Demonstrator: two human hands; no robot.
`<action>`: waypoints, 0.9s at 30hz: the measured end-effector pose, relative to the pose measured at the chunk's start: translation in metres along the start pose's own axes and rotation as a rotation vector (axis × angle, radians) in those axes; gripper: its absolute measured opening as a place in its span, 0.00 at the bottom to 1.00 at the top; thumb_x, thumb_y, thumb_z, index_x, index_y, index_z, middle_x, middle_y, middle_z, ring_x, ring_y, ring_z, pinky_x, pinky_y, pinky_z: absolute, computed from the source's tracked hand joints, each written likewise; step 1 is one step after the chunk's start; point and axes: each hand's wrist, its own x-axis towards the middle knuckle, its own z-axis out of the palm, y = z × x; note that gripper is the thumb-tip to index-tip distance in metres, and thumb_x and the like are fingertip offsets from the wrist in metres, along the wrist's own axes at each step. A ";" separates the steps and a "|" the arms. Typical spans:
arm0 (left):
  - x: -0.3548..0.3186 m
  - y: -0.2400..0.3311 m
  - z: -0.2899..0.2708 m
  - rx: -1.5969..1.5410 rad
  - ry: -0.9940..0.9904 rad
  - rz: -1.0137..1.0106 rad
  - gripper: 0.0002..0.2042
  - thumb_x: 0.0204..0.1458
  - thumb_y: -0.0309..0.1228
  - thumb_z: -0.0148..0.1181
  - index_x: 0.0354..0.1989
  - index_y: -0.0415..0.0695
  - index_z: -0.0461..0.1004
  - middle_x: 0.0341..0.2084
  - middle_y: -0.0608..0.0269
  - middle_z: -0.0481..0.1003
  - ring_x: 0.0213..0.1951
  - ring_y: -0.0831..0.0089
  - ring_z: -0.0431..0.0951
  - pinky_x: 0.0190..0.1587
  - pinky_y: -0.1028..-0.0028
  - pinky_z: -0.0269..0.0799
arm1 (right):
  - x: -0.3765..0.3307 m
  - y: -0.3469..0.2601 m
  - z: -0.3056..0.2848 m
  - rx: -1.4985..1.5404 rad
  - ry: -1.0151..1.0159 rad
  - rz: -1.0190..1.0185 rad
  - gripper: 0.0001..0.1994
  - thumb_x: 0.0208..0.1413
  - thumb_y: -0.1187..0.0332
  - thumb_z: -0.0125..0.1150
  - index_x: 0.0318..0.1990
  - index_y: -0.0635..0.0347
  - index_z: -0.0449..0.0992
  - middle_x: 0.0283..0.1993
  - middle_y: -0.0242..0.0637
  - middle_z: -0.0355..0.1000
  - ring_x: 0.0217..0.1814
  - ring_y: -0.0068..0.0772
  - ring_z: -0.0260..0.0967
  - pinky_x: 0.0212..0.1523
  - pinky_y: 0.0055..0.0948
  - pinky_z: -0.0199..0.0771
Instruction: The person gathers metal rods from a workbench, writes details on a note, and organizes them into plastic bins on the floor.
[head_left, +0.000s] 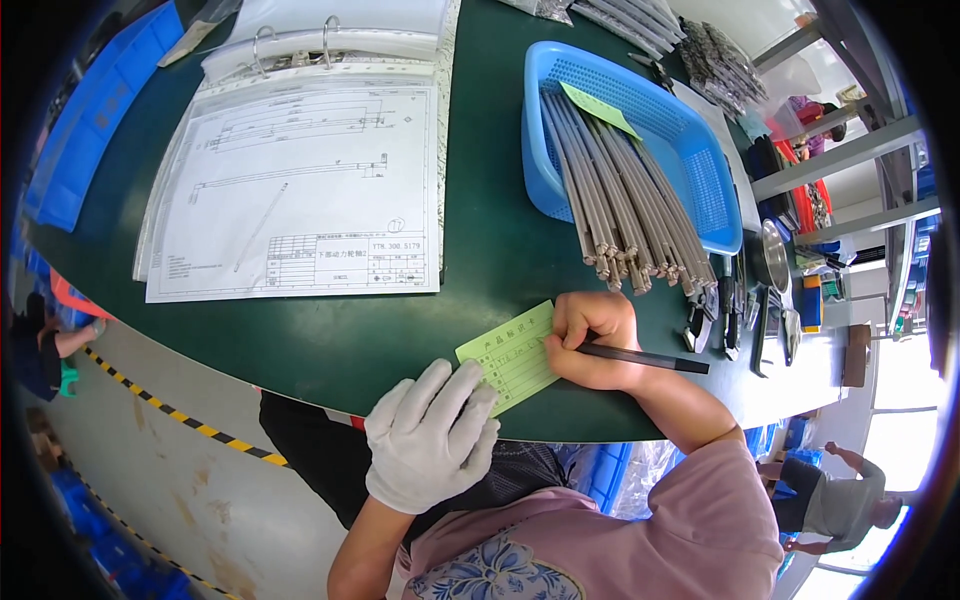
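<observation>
Head view. Your right hand (597, 340), right of centre: pinching a black pen (650, 358). Your left hand (425, 440), below centre: white-gloved, fingers slightly parted, overlapping the green card (515, 365). Card: just below frame centre. Blue basket (690, 150), metal rods (625, 200): upper right. Ring binder (320, 190): upper left.

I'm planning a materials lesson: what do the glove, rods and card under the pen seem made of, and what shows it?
Glove: likely fabric, dull white; soft creases.
Rods: apparently metal, smooth grey; faint highlights run along them.
Card: probably paper, matt green; thin, with printed lines.
</observation>
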 end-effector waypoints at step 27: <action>0.035 0.023 -0.006 0.015 -0.009 -0.040 0.10 0.38 0.32 0.60 0.12 0.43 0.69 0.23 0.63 0.70 0.31 0.65 0.71 0.38 0.64 0.63 | -0.014 0.004 -0.004 0.093 0.077 0.066 0.13 0.57 0.66 0.42 0.25 0.64 0.68 0.15 0.32 0.61 0.13 0.17 0.58 0.15 0.21 0.57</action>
